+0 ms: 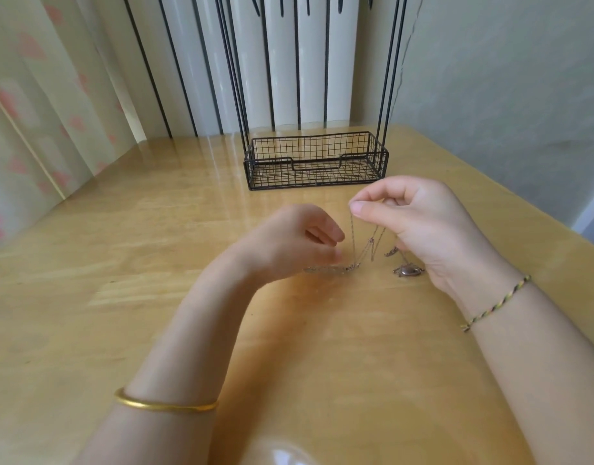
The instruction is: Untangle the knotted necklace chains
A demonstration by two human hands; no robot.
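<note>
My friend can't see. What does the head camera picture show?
A person's right hand pinches thin tangled necklace chains above a wooden table, while the blurred left hand reaches them lower down. A black wire basket stands behind.

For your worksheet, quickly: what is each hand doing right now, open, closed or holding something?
Left hand: curled near the chains, blurred; cannot tell.
Right hand: pinching the chains.

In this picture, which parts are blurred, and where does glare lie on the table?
Head view: the left hand is motion-blurred, the right hand sharper; the thin chains are hard to trace; glare streaks the glossy table beside the wire basket and at the bottom edge; the wide lens bends the table's edges.
</note>
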